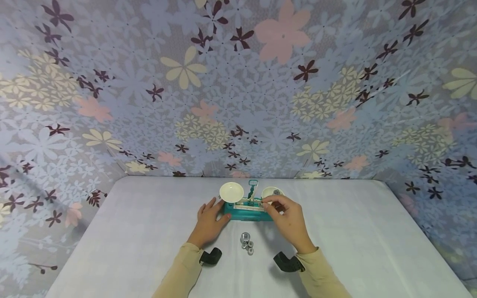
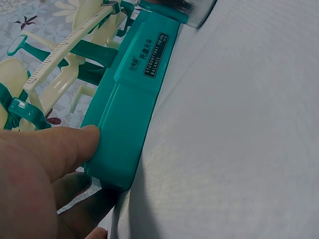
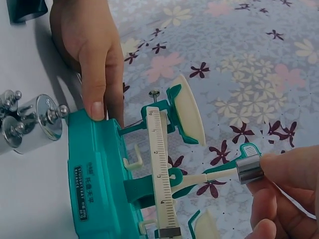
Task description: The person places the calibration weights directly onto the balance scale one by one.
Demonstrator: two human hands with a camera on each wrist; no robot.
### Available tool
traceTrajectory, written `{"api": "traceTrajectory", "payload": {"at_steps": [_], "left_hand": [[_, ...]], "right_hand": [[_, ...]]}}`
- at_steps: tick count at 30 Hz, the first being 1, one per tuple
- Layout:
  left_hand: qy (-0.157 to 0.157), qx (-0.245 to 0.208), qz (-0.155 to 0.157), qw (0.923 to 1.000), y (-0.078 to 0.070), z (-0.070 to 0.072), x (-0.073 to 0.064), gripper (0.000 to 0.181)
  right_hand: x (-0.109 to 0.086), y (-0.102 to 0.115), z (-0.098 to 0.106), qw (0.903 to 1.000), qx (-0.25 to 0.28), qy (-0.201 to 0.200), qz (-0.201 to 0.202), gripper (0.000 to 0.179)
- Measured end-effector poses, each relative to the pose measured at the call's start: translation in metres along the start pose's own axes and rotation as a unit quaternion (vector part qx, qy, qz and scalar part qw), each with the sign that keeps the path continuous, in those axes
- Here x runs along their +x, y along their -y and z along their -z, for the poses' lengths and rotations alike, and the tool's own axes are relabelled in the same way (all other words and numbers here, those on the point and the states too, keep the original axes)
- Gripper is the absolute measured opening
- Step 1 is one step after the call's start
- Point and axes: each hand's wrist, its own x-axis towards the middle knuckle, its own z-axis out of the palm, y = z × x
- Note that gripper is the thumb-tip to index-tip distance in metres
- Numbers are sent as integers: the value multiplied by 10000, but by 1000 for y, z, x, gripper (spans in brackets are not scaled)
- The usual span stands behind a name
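Observation:
A teal tray balance (image 1: 247, 214) with cream pans stands near the table's far edge. My left hand (image 1: 210, 225) grips the left end of its base, thumb (image 2: 82, 144) on the front and fingers reaching behind. Between the thumb and fingers of my right hand (image 1: 290, 219) is a small silver metal weight (image 3: 250, 169), held near the balance's pointer and scale plate. The left pan (image 1: 232, 192) shows nothing on it. Another grey weight (image 1: 276, 192) sits in the right pan (image 1: 267, 191), partly hidden by my right hand. A graduated beam (image 3: 160, 164) carries a metal rider (image 3: 169, 232).
Several silver knobbed weights (image 1: 245, 237) of different sizes stand in a cluster in front of the balance, between my forearms. White cloth covers the table (image 1: 149, 231). A flowered fabric wall (image 1: 238, 103) rises behind the table and along its sides.

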Motion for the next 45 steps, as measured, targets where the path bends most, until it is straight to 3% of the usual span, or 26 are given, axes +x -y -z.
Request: {"api": "traceTrajectory", "payload": {"at_steps": [8,23,35,45], "left_hand": [[13,48,33,10000,1,0,0,57],[-56,-19,-20,10000,1,1,-1,56],[6,6,30,10000,2,-1,-1,57],[-13,35,22,10000,2,-2,0,57]], "right_hand": [[7,-28,-8,9991,-125,-272,300,9],[15,-36,-7,9980,-254,-562,165,6],[22,-47,-6,9952,-502,-746,378,6],[29,-50,-5,9900,-1012,-810,560,6]]}}
